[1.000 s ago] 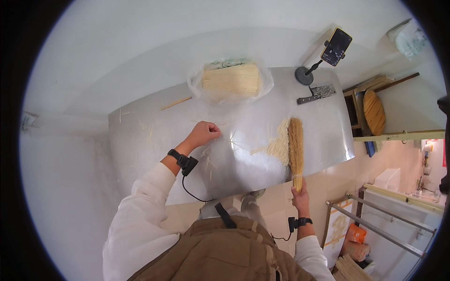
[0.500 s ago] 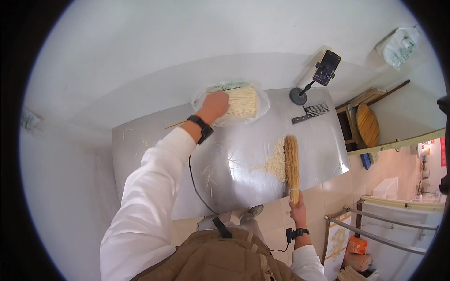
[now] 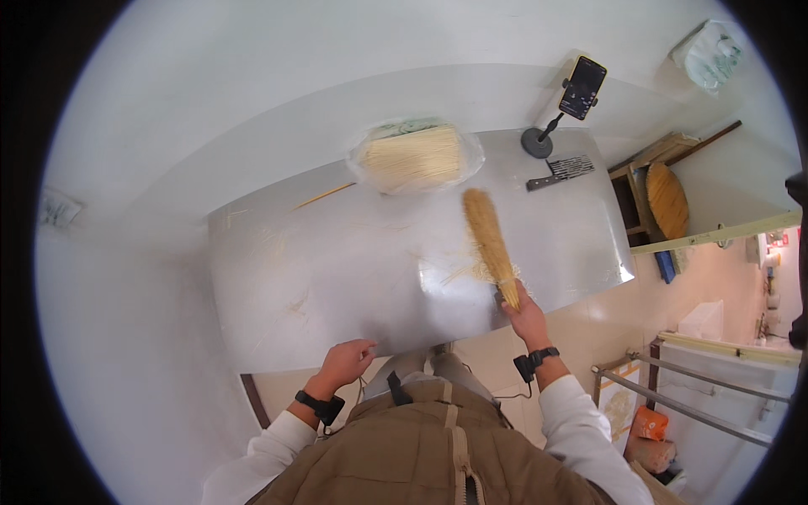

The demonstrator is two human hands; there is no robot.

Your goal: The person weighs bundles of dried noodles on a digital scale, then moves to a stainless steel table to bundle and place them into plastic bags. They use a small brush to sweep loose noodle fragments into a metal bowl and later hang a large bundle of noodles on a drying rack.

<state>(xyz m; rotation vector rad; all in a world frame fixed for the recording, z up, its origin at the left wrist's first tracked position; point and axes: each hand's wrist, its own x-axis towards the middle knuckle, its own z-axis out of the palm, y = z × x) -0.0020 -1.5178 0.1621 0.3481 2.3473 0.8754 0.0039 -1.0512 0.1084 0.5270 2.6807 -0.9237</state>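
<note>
My right hand is closed around the bound handle of a straw hand broom. The broom's bristles point away from me and slightly left, over the metal table. Part of a heap of pale crumbs and bits shows beside the broom; the rest is hidden beneath it. By the table's near edge, my left hand hangs with fingers curled together and nothing visible in them. Thin pale noodle strands fill a clear plastic bag at the far edge.
A wide-bladed tool with a dark handle lies at the far right, near a phone on a round-based stand. A thin stick rests left of the bag. Metal rails stand at the right.
My left hand has left the noodle bag and come back to the near edge. My right hand has moved the broom farther onto the table and tilted it left.
</note>
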